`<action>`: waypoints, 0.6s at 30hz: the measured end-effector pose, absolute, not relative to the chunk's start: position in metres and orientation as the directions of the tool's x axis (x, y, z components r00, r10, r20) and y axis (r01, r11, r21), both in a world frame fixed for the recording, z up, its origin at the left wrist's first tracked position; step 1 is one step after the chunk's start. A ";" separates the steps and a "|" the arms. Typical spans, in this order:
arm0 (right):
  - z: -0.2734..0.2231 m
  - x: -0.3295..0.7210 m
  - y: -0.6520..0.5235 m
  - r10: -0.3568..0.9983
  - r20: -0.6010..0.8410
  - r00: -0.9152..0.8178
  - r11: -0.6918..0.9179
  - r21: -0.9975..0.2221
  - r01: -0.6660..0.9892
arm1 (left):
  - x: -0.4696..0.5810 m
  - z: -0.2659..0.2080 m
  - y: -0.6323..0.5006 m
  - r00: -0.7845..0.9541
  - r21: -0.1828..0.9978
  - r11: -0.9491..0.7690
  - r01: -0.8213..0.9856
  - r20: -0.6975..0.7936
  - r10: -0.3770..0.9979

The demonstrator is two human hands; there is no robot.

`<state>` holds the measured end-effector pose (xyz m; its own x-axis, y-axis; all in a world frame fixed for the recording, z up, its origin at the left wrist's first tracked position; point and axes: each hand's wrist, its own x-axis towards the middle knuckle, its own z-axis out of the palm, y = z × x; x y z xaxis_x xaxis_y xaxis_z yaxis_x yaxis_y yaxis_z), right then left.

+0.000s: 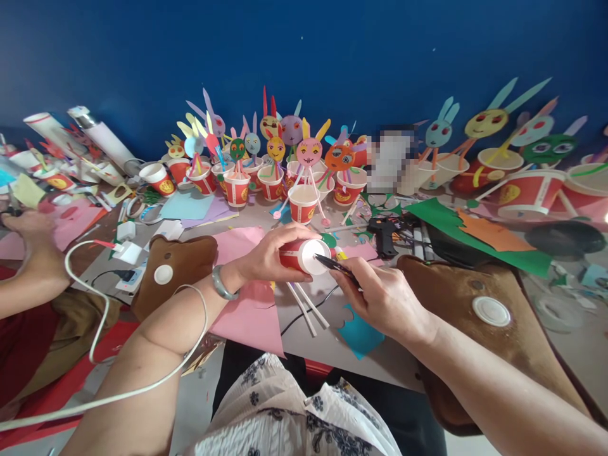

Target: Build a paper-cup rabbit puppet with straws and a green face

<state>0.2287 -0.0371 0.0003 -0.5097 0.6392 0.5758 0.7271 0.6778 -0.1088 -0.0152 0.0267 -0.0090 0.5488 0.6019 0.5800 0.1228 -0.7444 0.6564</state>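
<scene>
Near right, a brown pouch (451,291) is lying; beyond, paper rabbits (310,151) are standing in cups (304,202). Left fingers (292,233) are grasping a red cup (300,255), right fingers (365,271) a black tool (339,265).

Did a quick count, lol. The person's left hand (263,256) and right hand (387,296) made 2, plus 1 co-worker's hand (34,227). There was 1 held cup (297,255) and 1 dark tool (336,264). Bunny faces (310,152): at least 10 in the middle bunch, and at least 4 more over on the right. Standing cups (304,197) overlapped too much for a firm number, but easily 10+. Then 2 brown bags (190,256) with 2 white caps (491,311), 2 white sticks (301,309), 1 glue gun (386,237), 1 bangle (220,285) and 1 orange sheet (496,231).
</scene>
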 end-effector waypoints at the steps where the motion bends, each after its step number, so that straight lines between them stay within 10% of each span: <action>1: 0.000 0.229 -0.037 0.643 0.571 -0.511 0.677 -0.111 0.728 | -0.015 -0.009 0.027 0.550 0.663 -0.739 0.120 0.576 0.605; 18: 0.002 0.234 -0.035 0.600 0.563 -0.569 0.724 -0.078 0.686 | -0.021 -0.004 0.029 0.644 0.841 -0.540 0.031 0.396 0.654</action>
